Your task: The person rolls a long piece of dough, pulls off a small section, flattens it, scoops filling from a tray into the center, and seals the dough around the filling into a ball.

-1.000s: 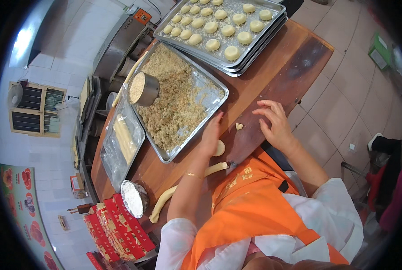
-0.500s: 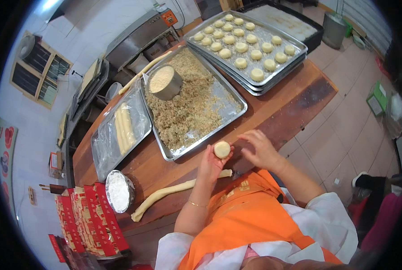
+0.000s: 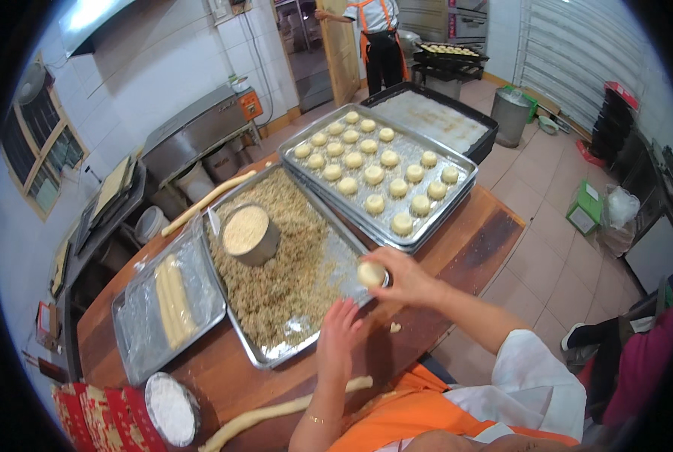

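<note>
So my right hand (image 3: 400,277) has a pale dough round (image 3: 370,274) pinched between thumb and fingers, up over the near right edge of the big metal tray (image 3: 289,354), though I can't tell from this far off if it's touching the rim. My left hand (image 3: 339,331) isn't gripping anything: fingers stretched out, loosely parted, right beside that same edge.

Most of the tray is covered in a crumbly brownish mix (image 3: 276,290), with a metal cup (image 3: 265,245) of pale grains sitting in it. Just beyond is a stack of trays, the top one (image 3: 427,226) dotted with more dough rounds (image 3: 389,158).

On my left there's a smaller tray (image 3: 137,309) with dough ropes (image 3: 173,301) under clear plastic, plus a bowl (image 3: 195,413) of white powder. A loose dough strip (image 3: 287,409) runs along the near side of the wooden counter (image 3: 464,248), partly behind my left forearm, and a tiny dough scrap (image 3: 395,328) lies between my arms. Way back, a co-worker (image 3: 383,45) in orange straps stands by a door.
</note>
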Demonstrator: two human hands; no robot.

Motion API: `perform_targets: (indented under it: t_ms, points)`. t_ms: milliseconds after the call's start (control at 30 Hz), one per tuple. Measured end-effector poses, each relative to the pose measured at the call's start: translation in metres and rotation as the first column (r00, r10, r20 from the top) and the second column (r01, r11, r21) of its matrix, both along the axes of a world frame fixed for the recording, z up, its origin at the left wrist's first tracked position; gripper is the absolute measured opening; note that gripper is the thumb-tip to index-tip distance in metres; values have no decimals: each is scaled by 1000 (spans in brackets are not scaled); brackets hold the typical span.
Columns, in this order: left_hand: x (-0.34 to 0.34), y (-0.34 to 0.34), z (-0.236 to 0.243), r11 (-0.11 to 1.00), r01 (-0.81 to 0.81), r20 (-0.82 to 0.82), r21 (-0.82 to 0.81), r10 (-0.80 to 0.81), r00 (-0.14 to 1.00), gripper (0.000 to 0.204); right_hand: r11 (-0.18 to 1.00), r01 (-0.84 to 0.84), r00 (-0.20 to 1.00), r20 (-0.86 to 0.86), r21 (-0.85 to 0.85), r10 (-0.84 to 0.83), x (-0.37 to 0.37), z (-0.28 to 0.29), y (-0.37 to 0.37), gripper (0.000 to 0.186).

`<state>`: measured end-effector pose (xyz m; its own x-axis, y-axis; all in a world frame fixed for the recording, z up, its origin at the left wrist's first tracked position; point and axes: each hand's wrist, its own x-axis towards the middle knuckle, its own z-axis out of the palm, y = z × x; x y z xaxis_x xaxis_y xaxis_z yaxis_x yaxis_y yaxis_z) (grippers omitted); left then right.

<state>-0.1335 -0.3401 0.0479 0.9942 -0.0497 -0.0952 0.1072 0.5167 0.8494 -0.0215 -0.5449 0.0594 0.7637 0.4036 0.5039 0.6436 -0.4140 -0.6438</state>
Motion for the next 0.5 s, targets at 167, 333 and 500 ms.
perform_targets:
  t_ms: [167, 333, 500]
  points:
    - [-1, 29, 10, 974, -112, 135, 198, 86, 987, 52, 887, 460, 886, -46, -35, -462, 162, 3, -106, 60]
    - [-12, 96, -96, 249, -367, 388, 896, -40, 921, 20, 723, 627, 764, 51, -289, -643, 283, 4, -175, 59]
    - [-2, 54, -16, 628, -328, 251, 706, 212, 945, 28, 716, 572, 765, -54, -401, -642, 343, -10, -170, 60]
